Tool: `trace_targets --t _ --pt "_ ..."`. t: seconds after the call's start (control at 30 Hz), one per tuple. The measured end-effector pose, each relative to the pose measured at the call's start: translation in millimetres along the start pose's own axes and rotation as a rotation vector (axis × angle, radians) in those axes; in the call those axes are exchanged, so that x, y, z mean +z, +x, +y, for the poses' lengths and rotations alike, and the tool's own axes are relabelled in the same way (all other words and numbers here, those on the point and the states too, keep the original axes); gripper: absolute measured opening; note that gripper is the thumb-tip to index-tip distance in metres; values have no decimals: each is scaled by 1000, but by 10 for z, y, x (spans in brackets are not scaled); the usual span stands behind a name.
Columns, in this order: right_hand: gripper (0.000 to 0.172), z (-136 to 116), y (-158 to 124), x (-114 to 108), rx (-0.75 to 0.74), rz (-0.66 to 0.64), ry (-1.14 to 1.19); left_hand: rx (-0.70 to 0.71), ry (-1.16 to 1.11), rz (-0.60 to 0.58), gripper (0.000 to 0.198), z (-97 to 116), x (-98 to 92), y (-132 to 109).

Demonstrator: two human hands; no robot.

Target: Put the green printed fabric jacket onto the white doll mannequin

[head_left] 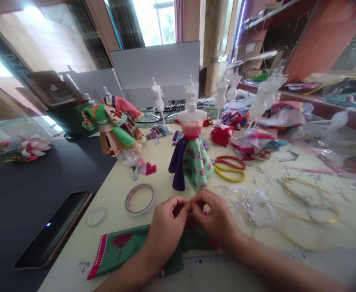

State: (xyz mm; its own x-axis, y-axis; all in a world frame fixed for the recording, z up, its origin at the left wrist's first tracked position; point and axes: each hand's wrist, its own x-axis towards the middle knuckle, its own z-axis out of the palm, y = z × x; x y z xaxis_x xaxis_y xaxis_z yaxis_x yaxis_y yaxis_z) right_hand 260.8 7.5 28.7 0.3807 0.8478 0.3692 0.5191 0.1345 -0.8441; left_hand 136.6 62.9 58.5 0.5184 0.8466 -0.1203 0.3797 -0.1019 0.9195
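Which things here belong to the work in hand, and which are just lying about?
Apparently in the work:
left hand and right hand, meeting in a pinch, contents unclear
green cloth beneath them

Apparently just lying about:
phone
tape roll
pink flower

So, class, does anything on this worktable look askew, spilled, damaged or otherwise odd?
Nothing looks plainly spilled or damaged. The untidiest spot is the crumpled fabric heaped near a white mannequin toward the right rear; it looks odd beside the dress hanging neatly on the central mannequin.
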Motion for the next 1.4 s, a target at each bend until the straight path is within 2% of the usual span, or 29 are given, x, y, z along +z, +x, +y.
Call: trace_targets --t 0.13,0.27,0.37,0.47,0.6,0.77,0.83,0.87,0.93,1.03,1.1,1.2,1.4 --pt "13 32 17 -23 -51 24 -47 -58 -153 -74 22 17 -17 -6" --pt "13 24 48 -47 -75 50 -46 -198 -372 -136 27 73 -50 -18" --pt "14 -2 69 -55 -20 34 2 -254 -493 -161 25 99 -77 -17" --pt "13 -29 78 -64 57 4 73 -241 -482 -154 21 99 -98 -1" --pt "11 -53 75 -83 75 -34 74 -130 -277 -124 19 89 -107 14" --pt "13 -42 62 -83 -57 -6 -9 151 81 -11 21 59 -68 -45" --pt "14 -32 61 -81 -106 14 -31 257 165 26 21 50 -51 -79" --pt "14 -28 62 -82 -123 28 -41 263 158 24 22 50 -46 -91" --pt "15 -24 69 -88 -148 56 -58 149 19 -40 25 59 -47 -99" --pt "15 -22 82 -94 -163 71 -68 -142 -362 -175 29 84 -72 -73" --pt "15 -20 84 -91 -152 57 -61 -255 -570 -215 27 94 -96 -44" --pt "15 -15 75 -77 -116 27 -41 -328 -701 -232 21 92 -125 -10" --pt "15 -14 44 -74 -167 22 -60 -334 -680 -219 20 78 -128 -7"
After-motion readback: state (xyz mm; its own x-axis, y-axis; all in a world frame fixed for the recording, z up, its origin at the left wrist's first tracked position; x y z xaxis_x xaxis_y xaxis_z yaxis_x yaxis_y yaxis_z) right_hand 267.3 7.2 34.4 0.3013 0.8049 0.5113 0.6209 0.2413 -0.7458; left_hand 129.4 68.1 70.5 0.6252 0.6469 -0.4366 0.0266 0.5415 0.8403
